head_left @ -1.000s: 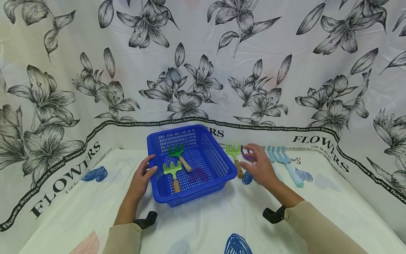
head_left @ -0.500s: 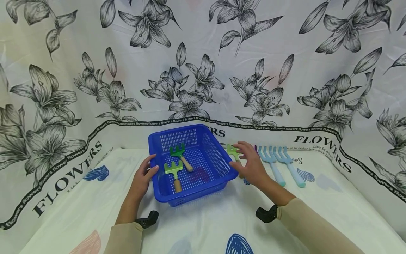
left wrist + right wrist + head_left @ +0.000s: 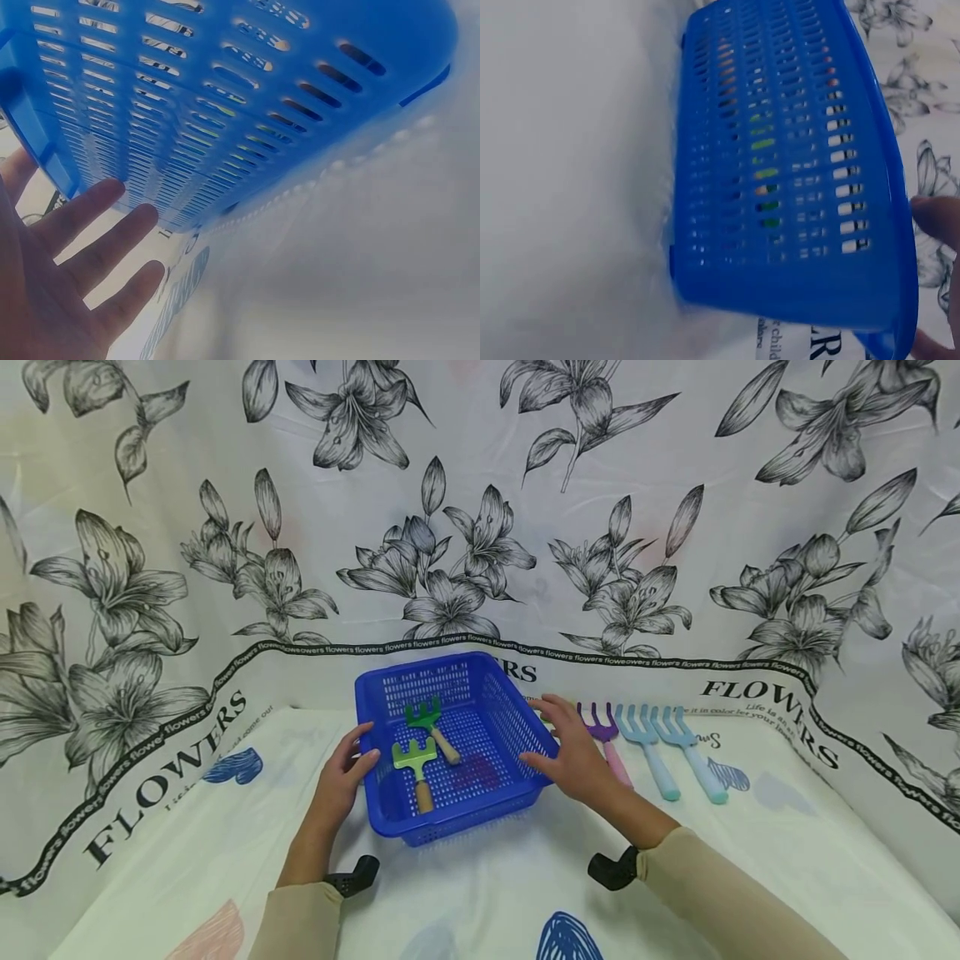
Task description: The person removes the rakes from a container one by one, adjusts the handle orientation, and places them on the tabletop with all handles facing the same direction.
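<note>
A blue perforated plastic basket point(image 3: 480, 793) stands on the cloth in the head view. Inside it lie a dark green hand rake point(image 3: 424, 718) and a light green hand rake point(image 3: 415, 760), both with wooden handles. My left hand point(image 3: 341, 777) rests its thumb and index finger at the left rim; in the left wrist view, its other fingers point(image 3: 112, 244) spread loosely beside the outer wall. With thumb and fingers apart, my right hand point(image 3: 573, 752) is at the right rim, its thumb lying over the edge. Behind this hand another light green rake is almost wholly hidden.
Right of the basket, a purple rake with a pink handle point(image 3: 611, 747) and two light blue rakes point(image 3: 651, 752) lie in a row. A floral curtain point(image 3: 450, 552) rises directly behind the basket. Printed white cloth point(image 3: 465, 902) covers the surface.
My right hand has moved left, from over the purple rake to the basket's right rim, uncovering the purple and light blue rakes and covering the light green one. My left hand stays at its rim.
</note>
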The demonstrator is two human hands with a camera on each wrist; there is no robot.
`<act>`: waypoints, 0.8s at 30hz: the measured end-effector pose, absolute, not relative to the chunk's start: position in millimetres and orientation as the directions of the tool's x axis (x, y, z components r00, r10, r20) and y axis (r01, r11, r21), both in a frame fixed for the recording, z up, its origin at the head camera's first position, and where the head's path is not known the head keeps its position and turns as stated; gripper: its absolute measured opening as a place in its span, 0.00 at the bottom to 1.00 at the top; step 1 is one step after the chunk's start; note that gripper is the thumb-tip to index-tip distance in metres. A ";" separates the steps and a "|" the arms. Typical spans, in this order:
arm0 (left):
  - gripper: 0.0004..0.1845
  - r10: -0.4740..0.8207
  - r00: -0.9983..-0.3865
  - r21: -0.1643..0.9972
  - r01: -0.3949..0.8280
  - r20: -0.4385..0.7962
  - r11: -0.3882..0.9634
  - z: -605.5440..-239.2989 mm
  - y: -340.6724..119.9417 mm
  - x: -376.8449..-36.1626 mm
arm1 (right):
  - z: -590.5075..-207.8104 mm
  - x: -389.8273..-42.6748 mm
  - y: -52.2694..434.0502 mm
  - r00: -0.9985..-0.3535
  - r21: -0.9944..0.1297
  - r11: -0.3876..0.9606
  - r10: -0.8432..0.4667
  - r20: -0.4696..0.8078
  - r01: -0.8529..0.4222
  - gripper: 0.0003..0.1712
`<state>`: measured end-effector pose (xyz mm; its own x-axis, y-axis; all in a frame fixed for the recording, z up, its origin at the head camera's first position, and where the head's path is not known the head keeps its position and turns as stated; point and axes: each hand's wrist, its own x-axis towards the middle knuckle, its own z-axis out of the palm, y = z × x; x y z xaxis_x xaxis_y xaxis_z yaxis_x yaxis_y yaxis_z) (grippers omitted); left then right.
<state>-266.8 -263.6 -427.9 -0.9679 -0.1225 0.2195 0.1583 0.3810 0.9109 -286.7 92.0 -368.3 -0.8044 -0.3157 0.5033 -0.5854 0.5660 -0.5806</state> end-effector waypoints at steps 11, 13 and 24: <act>0.31 -0.116 -0.970 0.912 0.158 0.216 0.378 -426.1 -262.7 -266.5 | -360.4 -283.8 65.6 -0.833 -0.576 0.606 -0.339 0.437 -0.549 0.46; 0.31 -0.115 -0.968 0.912 0.165 0.222 0.375 -425.3 -262.6 -265.9 | -358.5 -283.2 59.8 -0.839 -0.572 0.619 -0.331 0.431 -0.538 0.46; 0.30 -0.108 -0.968 0.917 0.175 0.227 0.359 -428.0 -261.7 -265.5 | -356.9 -287.0 31.3 -0.846 -0.618 0.581 -0.419 0.331 -0.529 0.51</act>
<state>-265.5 -261.7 -428.0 -0.9678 -0.1082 0.2272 0.1751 0.3588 0.9169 -287.0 31.3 -356.9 -0.8458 -0.4186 0.3308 -0.5294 0.5814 -0.6178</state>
